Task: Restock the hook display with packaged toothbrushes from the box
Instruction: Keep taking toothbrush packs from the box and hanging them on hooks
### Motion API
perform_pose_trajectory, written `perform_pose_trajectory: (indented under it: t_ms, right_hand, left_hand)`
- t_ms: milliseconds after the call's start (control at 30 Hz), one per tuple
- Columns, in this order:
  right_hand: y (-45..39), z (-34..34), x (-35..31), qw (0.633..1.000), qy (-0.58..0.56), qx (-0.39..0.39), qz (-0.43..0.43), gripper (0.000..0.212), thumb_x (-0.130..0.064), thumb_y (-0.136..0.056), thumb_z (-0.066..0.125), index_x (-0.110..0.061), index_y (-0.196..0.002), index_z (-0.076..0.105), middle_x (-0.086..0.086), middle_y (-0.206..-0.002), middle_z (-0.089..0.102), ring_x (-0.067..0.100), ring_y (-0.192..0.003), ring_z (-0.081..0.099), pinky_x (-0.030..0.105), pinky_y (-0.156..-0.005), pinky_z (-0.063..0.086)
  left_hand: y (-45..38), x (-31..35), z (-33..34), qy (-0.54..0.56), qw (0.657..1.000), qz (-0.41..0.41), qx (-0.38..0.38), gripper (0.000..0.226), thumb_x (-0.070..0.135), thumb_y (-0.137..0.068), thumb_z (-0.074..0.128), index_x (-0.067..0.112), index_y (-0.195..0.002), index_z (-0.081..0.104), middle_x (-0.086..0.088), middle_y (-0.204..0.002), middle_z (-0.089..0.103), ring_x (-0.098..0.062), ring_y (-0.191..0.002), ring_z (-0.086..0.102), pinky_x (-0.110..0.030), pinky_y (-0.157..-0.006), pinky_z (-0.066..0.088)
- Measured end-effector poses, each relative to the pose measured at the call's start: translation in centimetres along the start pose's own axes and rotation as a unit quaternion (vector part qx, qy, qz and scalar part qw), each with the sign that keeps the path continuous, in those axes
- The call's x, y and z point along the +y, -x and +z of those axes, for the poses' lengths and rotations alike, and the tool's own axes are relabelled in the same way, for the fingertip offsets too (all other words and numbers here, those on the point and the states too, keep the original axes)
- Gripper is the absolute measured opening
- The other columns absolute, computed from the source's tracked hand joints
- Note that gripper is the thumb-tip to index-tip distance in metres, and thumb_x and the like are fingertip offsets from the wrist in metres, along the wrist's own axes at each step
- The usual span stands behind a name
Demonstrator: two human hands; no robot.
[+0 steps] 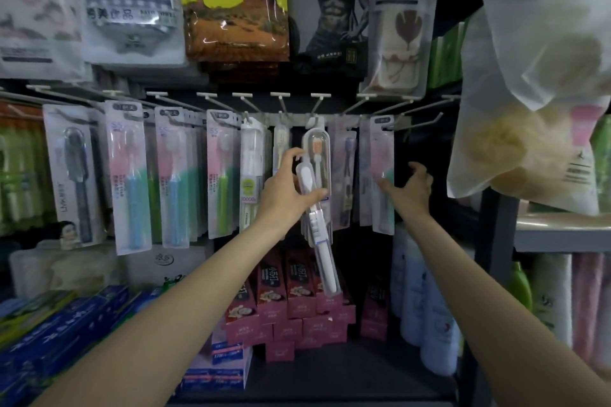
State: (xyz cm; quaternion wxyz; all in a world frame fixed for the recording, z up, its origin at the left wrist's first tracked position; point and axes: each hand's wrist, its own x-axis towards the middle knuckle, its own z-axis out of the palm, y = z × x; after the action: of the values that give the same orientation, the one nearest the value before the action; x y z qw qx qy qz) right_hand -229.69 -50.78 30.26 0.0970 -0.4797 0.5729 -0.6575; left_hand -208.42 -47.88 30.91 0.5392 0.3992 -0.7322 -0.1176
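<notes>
— Two hands up at the hook display; what's the left hand doing?
— Gripping a packaged toothbrush, which hangs tilted just right of its palm, top near a centre hook.
— And the right hand?
— Fingers spread, touching the hanging pack at far right.

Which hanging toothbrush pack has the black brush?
The black-brush pack, leftmost on the hook row, beside a pink-and-blue pack. Its brush is dark throughout; the other packs visible hold pink, blue, green, white or purple brushes.
</notes>
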Motion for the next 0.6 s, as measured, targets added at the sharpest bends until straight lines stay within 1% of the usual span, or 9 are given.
perform_pose_trajectory:
  t_ms: [33,67,133,233,300,333,400,500,600]
  right_hand:
    - [-1.2,0.3,0.1,1.0,0.004,-0.024,0.011,0.072,-0.021,-0.082,0.069,-0.008,-0.14,0.028,0.013,-0.142,0.035,0.028,-0.128,0.038,0.036,-0.106,0.036]
    - [-2.0,0.9,0.1,0.999,-0.008,-0.048,0.023,0.076,-0.021,-0.082,0.07,-0.009,-0.141,0.024,0.013,-0.141,0.036,0.029,-0.128,0.04,0.039,-0.106,0.036]
    - [-3.1,1.8,0.3,0.997,-0.025,-0.062,0.033,0.074,-0.02,-0.082,0.069,-0.011,-0.14,0.025,0.012,-0.13,0.047,0.029,-0.12,0.047,0.042,-0.101,0.041]
    - [-3.5,2.4,0.1,0.999,-0.015,-0.039,0.021,0.042,-0.014,-0.087,0.061,-0.012,-0.125,0.042,0.001,-0.096,0.053,0.026,-0.1,0.055,0.035,-0.08,0.047]
    - [-3.3,2.4,0.0,0.999,-0.032,-0.04,-0.002,0.021,-0.009,-0.09,0.052,-0.016,-0.109,0.049,-0.002,-0.085,0.053,0.024,-0.09,0.056,0.037,-0.075,0.047]
    - [-3.2,2.3,0.0,0.998,-0.044,-0.043,-0.012,0.018,-0.007,-0.089,0.05,-0.017,-0.105,0.05,0.0,-0.086,0.054,0.023,-0.088,0.056,0.039,-0.076,0.048]
    - [-3.1,1.9,-0.1,0.998,-0.034,-0.047,-0.031,0.023,-0.005,-0.09,0.046,-0.015,-0.109,0.054,0.007,-0.097,0.057,0.023,-0.09,0.056,0.036,-0.076,0.047]
    - [-2.8,0.5,-0.2,0.995,0.06,-0.045,-0.063,0.032,-0.002,-0.091,0.041,-0.009,-0.117,0.058,0.016,-0.114,0.057,0.024,-0.093,0.055,0.028,-0.073,0.039]
    - [-1.4,-1.2,-0.2,0.994,0.096,0.0,-0.055,0.03,0.002,-0.091,0.039,0.0,-0.115,0.057,0.019,-0.115,0.055,0.029,-0.098,0.054,0.024,-0.072,0.033]
  left_hand:
    - [-0.1,-0.1,-0.1,0.0,1.0,-0.003,0.003,0.068,0.028,-0.077,0.074,0.027,-0.132,0.034,-0.018,-0.096,0.06,-0.027,-0.08,0.059,-0.026,-0.063,0.046]
    - [-0.1,-0.2,-0.1,-0.002,1.0,-0.004,0.003,0.069,0.028,-0.077,0.074,0.028,-0.132,0.034,-0.017,-0.096,0.061,-0.028,-0.08,0.059,-0.028,-0.064,0.047]
    - [-0.1,-0.4,-0.1,-0.011,1.0,0.002,-0.001,0.07,0.028,-0.076,0.074,0.029,-0.133,0.033,-0.015,-0.093,0.06,-0.026,-0.08,0.059,-0.029,-0.065,0.048]
    - [0.1,-0.7,-0.2,-0.013,1.0,0.004,-0.007,0.069,0.027,-0.077,0.074,0.031,-0.132,0.034,-0.015,-0.091,0.06,-0.023,-0.073,0.057,-0.033,-0.066,0.049]
    - [-0.1,-0.9,-0.1,-0.011,1.0,0.002,-0.008,0.069,0.027,-0.077,0.074,0.031,-0.132,0.034,-0.017,-0.092,0.061,-0.025,-0.075,0.058,-0.036,-0.069,0.05]
    - [-0.1,-1.0,0.0,-0.011,1.0,0.003,-0.008,0.07,0.027,-0.076,0.074,0.031,-0.132,0.033,-0.017,-0.092,0.061,-0.027,-0.077,0.06,-0.037,-0.07,0.051]
    - [-0.3,-1.0,0.1,-0.012,1.0,0.008,-0.012,0.071,0.027,-0.076,0.075,0.031,-0.133,0.033,-0.018,-0.092,0.061,-0.03,-0.081,0.061,-0.04,-0.071,0.052]
    - [-0.4,-0.8,0.3,-0.009,1.0,0.015,-0.017,0.07,0.028,-0.076,0.074,0.033,-0.133,0.033,-0.017,-0.093,0.061,-0.031,-0.081,0.061,-0.041,-0.072,0.052]
    - [0.2,-1.4,0.4,0.003,1.0,0.023,-0.015,0.07,0.03,-0.077,0.074,0.033,-0.133,0.033,-0.011,-0.091,0.059,-0.021,-0.076,0.058,-0.034,-0.069,0.051]
